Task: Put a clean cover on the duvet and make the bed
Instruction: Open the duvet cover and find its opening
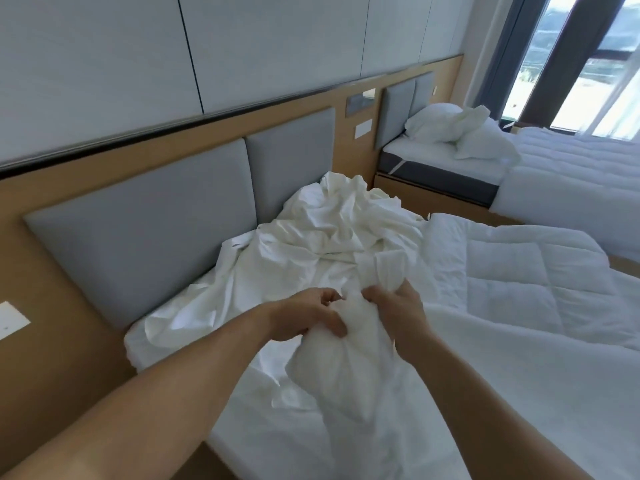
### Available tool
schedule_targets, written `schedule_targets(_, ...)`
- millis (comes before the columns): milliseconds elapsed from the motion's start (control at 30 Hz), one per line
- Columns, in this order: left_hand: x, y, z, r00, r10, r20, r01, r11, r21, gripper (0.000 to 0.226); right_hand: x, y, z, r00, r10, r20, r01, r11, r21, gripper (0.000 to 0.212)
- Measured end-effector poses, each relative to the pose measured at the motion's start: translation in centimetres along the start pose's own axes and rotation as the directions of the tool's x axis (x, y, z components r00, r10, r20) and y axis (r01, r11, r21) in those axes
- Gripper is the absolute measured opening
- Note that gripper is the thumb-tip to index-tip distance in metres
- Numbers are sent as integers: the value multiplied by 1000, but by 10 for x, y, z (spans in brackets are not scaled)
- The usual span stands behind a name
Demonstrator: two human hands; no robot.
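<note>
Room: hotel twin room, grey padded headboard (pixel 138 230) on a wood wall panel, window (pixel 588 64) far right.
Bed: near bed (pixel 277 445) is the one I work on, white sheet on the mattress, no pillows on it in view.
Cover: white cover (pixel 332 223) lies crumpled in a heap by the headboard and trails down the bed to my hands.
Duvet: quilted duvet (pixel 519 271) lies on the right half of the bed, bare, just beside the cover heap.
Left hand: left hand (pixel 311 318) grips a bunch of the white cloth, fingers curled round it.
Right hand: right hand (pixel 394 317) clamps the same bunch from the other side, close to my left, nearly touching.
Bunch: can't tell if a duvet corner is inside the cloth or if it is cover only.
Done: cover and duvet are both on the bed. I judge this an early stage, finding or seating a corner.
Left to do: most of it. Duvet goes inside the cover, then shake out, spread flat, smooth, pillows on.
Other bed: second bed (pixel 571 188) behind has pillows (pixel 450 129) piled at its head.
</note>
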State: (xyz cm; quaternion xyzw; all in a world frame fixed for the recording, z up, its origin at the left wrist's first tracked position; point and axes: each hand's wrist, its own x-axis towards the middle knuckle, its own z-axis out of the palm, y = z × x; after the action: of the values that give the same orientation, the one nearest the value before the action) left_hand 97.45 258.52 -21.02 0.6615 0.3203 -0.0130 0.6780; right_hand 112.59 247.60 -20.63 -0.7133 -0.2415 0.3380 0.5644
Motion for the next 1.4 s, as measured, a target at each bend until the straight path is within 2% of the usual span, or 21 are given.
schedule_targets(67, 25, -20, -13, 980, -141, 142, 112, 974, 199, 36, 17, 27, 13, 997, 66, 48, -41, 915, -401, 29)
schedule_targets(133, 53, -53, -22, 917, -316, 242, 203, 894, 399, 31, 26, 74, 20, 975, 218, 51, -117, 689, -715, 23)
schedule_targets(200, 79, -88, -39, 888, -402, 224, 235, 815, 530, 40, 25, 129, 16, 925, 379, -29, -231, 499, -835, 37)
schedule_targets(233, 92, -104, -52, 897, -405, 177, 243, 788, 566, 44, 21, 154, 11, 901, 422, -98, -312, 474, -824, 48)
schedule_targets(267, 103, -120, -68, 909, -404, 107, 274, 769, 578, 46, 17, 178, 5, 879, 450, -154, -392, 501, -772, 57)
schedule_targets(333, 124, -154, -102, 892, -450, -52, 409, 751, 518, 51, 11, 208, 5, 833, 478, -279, -532, 552, -642, 79)
schedule_targets(400, 138, -189, -131, 822, -544, -165, 564, 742, 362, 51, 11, 225, 16, 811, 459, -363, -575, 509, -641, 95)
schedule_targets(467, 149, -219, -149, 737, -621, -266, 669, 727, 157, 57, 13, 233, 34, 815, 483, -320, -528, 390, -755, 93)
schedule_targets(500, 154, -232, -153, 692, -653, -307, 702, 708, 76, 62, 15, 236, 44, 815, 499, -295, -515, 387, -765, 93)
schedule_targets(600, 168, -261, -153, 605, -725, -328, 731, 670, -133, 64, 23, 258, 69, 804, 556, -211, -465, 367, -805, 95)
schedule_targets(700, 178, -276, -151, 599, -736, -316, 697, 673, -248, 44, 29, 272, 84, 777, 615, -131, -397, 318, -861, 88)
schedule_targets(800, 181, -279, -157, 590, -731, -341, 655, 681, -327, 19, 33, 281, 90, 727, 675, -124, -416, 289, -862, 80)
schedule_targets(867, 181, -264, -162, 623, -722, -301, 612, 690, -387, 4, 35, 284, 92, 695, 709, -119, -449, 299, -842, 78)
schedule_targets(967, 174, -217, -167, 749, -636, -185, 493, 722, -486, 17, 38, 277, 95, 693, 715, -93, -470, 351, -810, 73)
schedule_targets(1067, 155, -147, -173, 858, -495, -136, 370, 781, -504, 19, 47, 255, 104, 736, 674, -62, -485, 462, -743, 66)
schedule_targets(1100, 148, -124, -175, 884, -451, -122, 329, 786, -523, 18, 53, 243, 109, 752, 657, -49, -512, 535, -672, 62)
schedule_targets(1167, 131, -82, -176, 923, -368, -111, 239, 777, -583, 20, 68, 218, 120, 780, 624, -40, -585, 705, -401, 48)
schedule_targets(1200, 122, -64, -176, 939, -326, -114, 193, 769, -610, 20, 76, 203, 125, 765, 643, -45, -636, 741, -214, 46)
schedule_targets(1267, 105, -32, -171, 961, -246, -128, 111, 763, -636, 18, 88, 173, 136, 698, 715, 16, -710, 690, 138, 47)
schedule_targets(1333, 88, -6, -165, 970, -187, -156, 55, 791, -609, 15, 91, 145, 147, 718, 681, 143, -689, 667, 282, 61)
schedule_targets(1400, 74, 13, -159, 971, -124, -203, 1, 856, -517, 14, 90, 123, 160, 829, 524, 195, -559, 784, 270, 71)
